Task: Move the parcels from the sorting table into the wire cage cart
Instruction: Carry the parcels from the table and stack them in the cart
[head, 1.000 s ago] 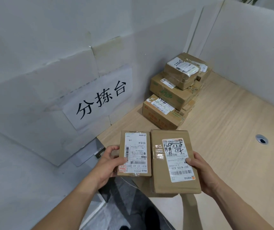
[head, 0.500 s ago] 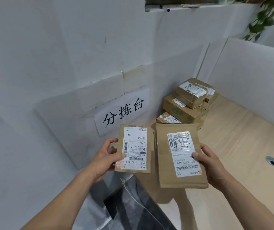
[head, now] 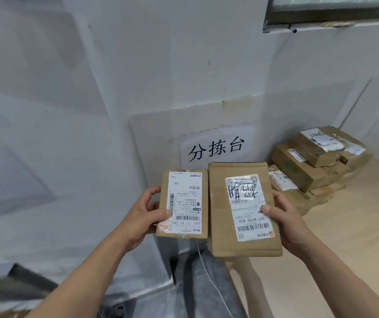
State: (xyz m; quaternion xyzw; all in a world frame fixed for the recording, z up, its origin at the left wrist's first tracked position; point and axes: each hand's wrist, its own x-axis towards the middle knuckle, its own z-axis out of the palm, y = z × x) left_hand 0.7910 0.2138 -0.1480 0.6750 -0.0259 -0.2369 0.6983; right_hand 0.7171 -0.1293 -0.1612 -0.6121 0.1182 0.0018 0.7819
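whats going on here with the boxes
A person is carrying two parcels, one in each hand. The left hand grips the smaller parcel and the right hand grips the larger parcel, both held up in front of a wall sign. More parcels sit in a stack in the corner of the wooden table. No wire cart is in view.

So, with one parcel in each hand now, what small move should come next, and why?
Probably keep turning away from the light wooden sorting table to look for the cart. The left hand grips the small brown cardboard parcel, the right hand grips the larger brown cardboard parcel, both lifted clear of the table. No wire cage cart is in view.
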